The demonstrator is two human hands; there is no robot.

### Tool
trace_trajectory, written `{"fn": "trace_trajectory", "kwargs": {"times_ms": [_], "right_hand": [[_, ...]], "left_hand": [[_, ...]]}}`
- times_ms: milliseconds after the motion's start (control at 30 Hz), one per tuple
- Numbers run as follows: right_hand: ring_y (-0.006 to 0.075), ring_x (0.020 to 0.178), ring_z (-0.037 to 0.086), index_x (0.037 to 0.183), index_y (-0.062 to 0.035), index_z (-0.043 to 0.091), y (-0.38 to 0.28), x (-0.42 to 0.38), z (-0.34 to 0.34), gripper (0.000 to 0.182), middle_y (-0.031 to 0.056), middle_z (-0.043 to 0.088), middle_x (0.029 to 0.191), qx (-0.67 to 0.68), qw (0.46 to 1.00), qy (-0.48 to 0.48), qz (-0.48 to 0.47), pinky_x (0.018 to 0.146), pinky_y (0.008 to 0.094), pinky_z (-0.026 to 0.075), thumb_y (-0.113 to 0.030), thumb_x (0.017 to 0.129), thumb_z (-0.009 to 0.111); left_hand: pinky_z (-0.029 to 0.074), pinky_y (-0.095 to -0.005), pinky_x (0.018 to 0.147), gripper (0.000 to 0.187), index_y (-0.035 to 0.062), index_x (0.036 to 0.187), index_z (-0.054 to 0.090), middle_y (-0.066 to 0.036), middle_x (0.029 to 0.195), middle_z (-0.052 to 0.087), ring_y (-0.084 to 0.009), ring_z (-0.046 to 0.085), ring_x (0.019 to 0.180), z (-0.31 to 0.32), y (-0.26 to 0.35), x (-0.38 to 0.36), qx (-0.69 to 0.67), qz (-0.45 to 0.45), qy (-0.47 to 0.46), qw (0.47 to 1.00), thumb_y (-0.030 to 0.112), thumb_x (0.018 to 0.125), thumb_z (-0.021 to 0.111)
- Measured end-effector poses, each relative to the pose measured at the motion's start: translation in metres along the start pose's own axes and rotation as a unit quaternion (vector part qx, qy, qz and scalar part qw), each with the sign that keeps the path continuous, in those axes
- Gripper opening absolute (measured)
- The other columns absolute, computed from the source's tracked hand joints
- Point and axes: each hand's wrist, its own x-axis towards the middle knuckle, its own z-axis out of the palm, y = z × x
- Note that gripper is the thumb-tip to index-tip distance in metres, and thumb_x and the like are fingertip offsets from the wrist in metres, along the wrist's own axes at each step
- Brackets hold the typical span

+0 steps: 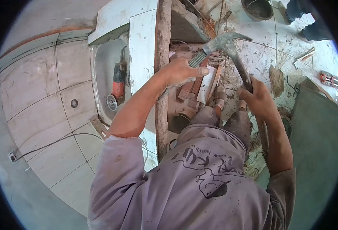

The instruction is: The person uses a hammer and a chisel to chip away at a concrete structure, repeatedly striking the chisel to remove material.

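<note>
My left hand (184, 72) is wrapped round a chisel with a green ribbed grip (198, 58). The chisel's metal shaft (166, 92) slants down to the left, its end by the rough broken edge (162, 57) of the tiled counter. My right hand (259, 97) grips the dark handle of a claw hammer (224, 41). The hammer's striking face is at the top of the chisel grip, apparently touching it. Its claw points right. Dust covers the fingers of my left hand.
A red and black angle grinder (118, 82) lies in a basin (102, 63) on the left. Below are brick pieces and boards (207, 84) by my feet. Beyond stand a dark bucket (257, 9) and another person's legs (316, 30). A cable (61, 138) crosses the tiles.
</note>
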Motion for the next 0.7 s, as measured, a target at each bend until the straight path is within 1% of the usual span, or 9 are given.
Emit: {"fn": "trace_trajectory", "kwargs": {"times_ms": [67,133,200,300,333,433,533,633,700], "right_hand": [[0.0157,0.059,0.051,0.085,0.0011,0.056,0.0,-0.005,-0.011,0.024,0.0085,0.056,0.069,0.078,0.995,0.023,0.06,0.055,0.0312,0.043,-0.022,0.081,0.061],[0.0145,0.054,0.05,0.079,-0.001,0.053,-0.005,0.005,-0.024,0.02,0.0062,0.053,0.062,0.116,0.974,0.138,0.134,0.051,0.0302,0.042,-0.019,0.082,0.06],[0.0181,0.056,0.055,0.086,0.0021,0.057,-0.001,0.015,-0.046,0.022,0.0085,0.054,0.059,0.255,0.951,0.112,0.135,0.054,0.0333,0.045,-0.02,0.083,0.058],[0.0246,0.066,0.057,0.091,0.0033,0.055,0.006,0.013,-0.006,0.029,0.0182,0.055,0.067,-0.021,0.997,0.067,0.022,0.066,0.0385,0.045,-0.023,0.081,0.059],[0.0233,0.068,0.056,0.088,0.0028,0.055,-0.012,0.004,-0.006,0.029,0.0161,0.056,0.068,0.012,0.999,-0.018,0.038,0.065,0.0379,0.045,-0.024,0.079,0.061],[0.0195,0.061,0.054,0.085,0.0021,0.054,-0.009,0.007,-0.025,0.024,0.0099,0.054,0.063,0.04,0.999,-0.007,0.036,0.059,0.0344,0.043,-0.021,0.08,0.06],[0.0129,0.052,0.05,0.085,0.0016,0.055,-0.012,0.018,-0.045,0.021,0.0039,0.051,0.059,0.255,0.951,0.105,0.139,0.05,0.0298,0.04,-0.019,0.082,0.058],[0.0181,0.065,0.056,0.092,0.0003,0.058,-0.019,0.022,-0.02,0.022,0.0096,0.059,0.069,-0.022,0.998,0.026,0.056,0.062,0.0332,0.044,-0.019,0.081,0.058],[0.0184,0.074,0.058,0.091,0.0017,0.058,-0.022,0.012,-0.021,0.025,0.0122,0.062,0.078,-0.004,0.997,-0.053,0.047,0.069,0.0341,0.045,-0.021,0.08,0.06]], "left_hand": [[0.041,-0.0312,0.048,0.061,0.0027,0.072,0.063,-0.006,0.061,0.056,-0.015,0.053,0.054,0.004,-0.02,0.007,0.002,0.063,0.067,0.996,0.063,0.07,0.068],[0.042,-0.0296,0.055,0.061,0.0031,0.075,0.061,-0.004,0.066,0.055,-0.0141,0.052,0.06,0.002,-0.012,0.002,-0.013,0.034,0.042,0.998,0.063,0.069,0.069],[0.044,-0.0279,0.062,0.061,0.0034,0.077,0.059,-0.003,0.071,0.054,-0.0133,0.051,0.065,0.0,-0.009,0.001,-0.029,0.012,0.02,0.999,0.063,0.068,0.07],[0.043,-0.0279,0.061,0.056,0.0039,0.077,0.058,-0.002,0.071,0.054,-0.0127,0.051,0.065,-0.004,-0.006,0.002,-0.049,0.026,0.017,0.998,0.058,0.071,0.071],[0.042,-0.0276,0.06,0.055,0.0045,0.077,0.058,-0.002,0.069,0.053,-0.0121,0.051,0.065,-0.003,-0.007,0.001,-0.042,0.024,0.024,0.999,0.058,0.072,0.07],[0.042,-0.0275,0.058,0.054,0.0054,0.076,0.059,-0.002,0.067,0.053,-0.0118,0.05,0.064,-0.003,-0.004,-0.004,-0.041,0.027,0.045,0.998,0.058,0.073,0.069],[0.042,-0.0276,0.059,0.055,0.0054,0.076,0.06,-0.003,0.066,0.055,-0.0125,0.051,0.064,-0.003,-0.01,-0.001,-0.037,0.014,0.037,0.999,0.059,0.072,0.069],[0.042,-0.0275,0.06,0.056,0.0045,0.077,0.061,-0.004,0.066,0.056,-0.0131,0.052,0.064,-0.006,-0.01,-0.001,-0.02,-0.003,0.032,0.999,0.059,0.072,0.069],[0.043,-0.0276,0.06,0.057,0.0039,0.077,0.061,-0.004,0.067,0.056,-0.0134,0.053,0.065,-0.009,-0.003,-0.005,-0.01,-0.008,0.041,0.999,0.06,0.071,0.069]]}}
